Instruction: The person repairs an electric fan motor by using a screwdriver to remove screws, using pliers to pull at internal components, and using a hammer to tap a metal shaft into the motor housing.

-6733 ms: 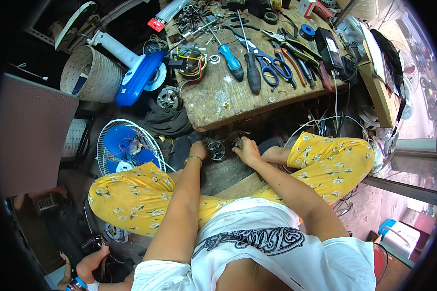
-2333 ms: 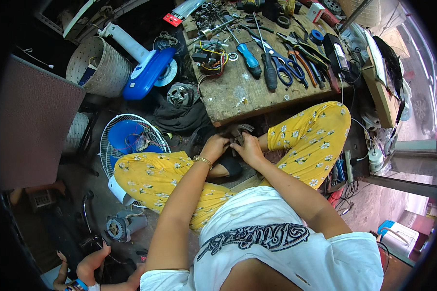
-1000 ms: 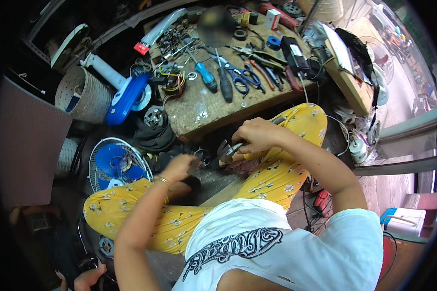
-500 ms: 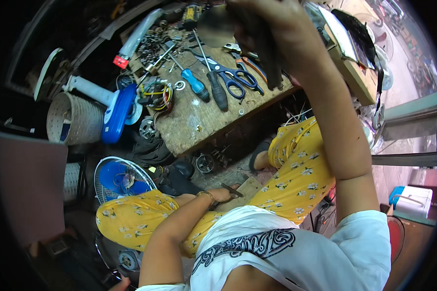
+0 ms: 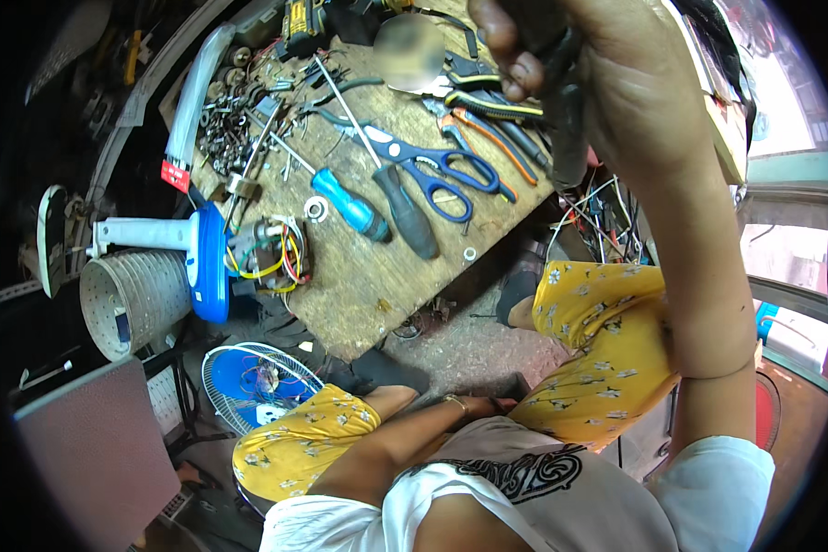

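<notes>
My right hand (image 5: 616, 101) is raised at the upper right, close to the camera. Its fingers are curled around a dark, long object (image 5: 566, 129) whose kind I cannot make out. Below that hand on the wooden bench lie pliers with orange-and-black handles (image 5: 497, 147) and dark blue scissors (image 5: 437, 175). Left of the scissors are a dark-handled screwdriver (image 5: 407, 212) and a blue-handled screwdriver (image 5: 351, 204). Low by my lap, my left hand (image 5: 489, 407) is small and shaded, with a bracelet at the wrist; its fingers are not clear.
The worn wooden bench (image 5: 350, 304) carries a pile of small metal parts (image 5: 230, 133) and a wired motor part (image 5: 271, 248). A blue-and-white fan part (image 5: 209, 262) leans beside a pale basket (image 5: 124, 304). A caged blue fan (image 5: 262, 382) is near my left knee.
The view has shifted, bringing the bench closer. My right hand remains raised with the dark object. My left hand, earlier on a thin dark piece over a flat plate, now appears darker and less distinct.
</notes>
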Available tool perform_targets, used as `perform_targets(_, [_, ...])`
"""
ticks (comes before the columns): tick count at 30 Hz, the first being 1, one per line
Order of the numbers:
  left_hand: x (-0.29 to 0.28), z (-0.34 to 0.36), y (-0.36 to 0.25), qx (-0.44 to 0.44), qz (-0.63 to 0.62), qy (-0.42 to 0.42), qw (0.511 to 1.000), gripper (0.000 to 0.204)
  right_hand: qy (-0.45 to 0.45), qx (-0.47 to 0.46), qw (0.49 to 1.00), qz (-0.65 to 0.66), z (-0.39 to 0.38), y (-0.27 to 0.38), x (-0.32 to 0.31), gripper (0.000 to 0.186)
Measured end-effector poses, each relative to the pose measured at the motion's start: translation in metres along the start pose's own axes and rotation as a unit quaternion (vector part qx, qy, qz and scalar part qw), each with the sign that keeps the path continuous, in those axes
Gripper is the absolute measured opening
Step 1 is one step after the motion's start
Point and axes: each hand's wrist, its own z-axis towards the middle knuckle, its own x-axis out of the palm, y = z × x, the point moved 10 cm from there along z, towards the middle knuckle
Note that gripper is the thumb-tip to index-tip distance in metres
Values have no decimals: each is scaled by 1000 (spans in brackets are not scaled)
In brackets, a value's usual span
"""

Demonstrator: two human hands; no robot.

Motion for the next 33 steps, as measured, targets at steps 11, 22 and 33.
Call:
perform_targets(11, [-144,-187,-44,161,232,-614,737,31,85,-71,994,25,-88,-6,59,19])
perform_targets(22, [-235,-179,49,-14,-5,-668,744,36,238,2,971,1,-162,-122,75,32])
perform_targets(33, [-190,-125,33,-72,192,-574,793,35,328,64,775,-536,-189,-370,31,32])
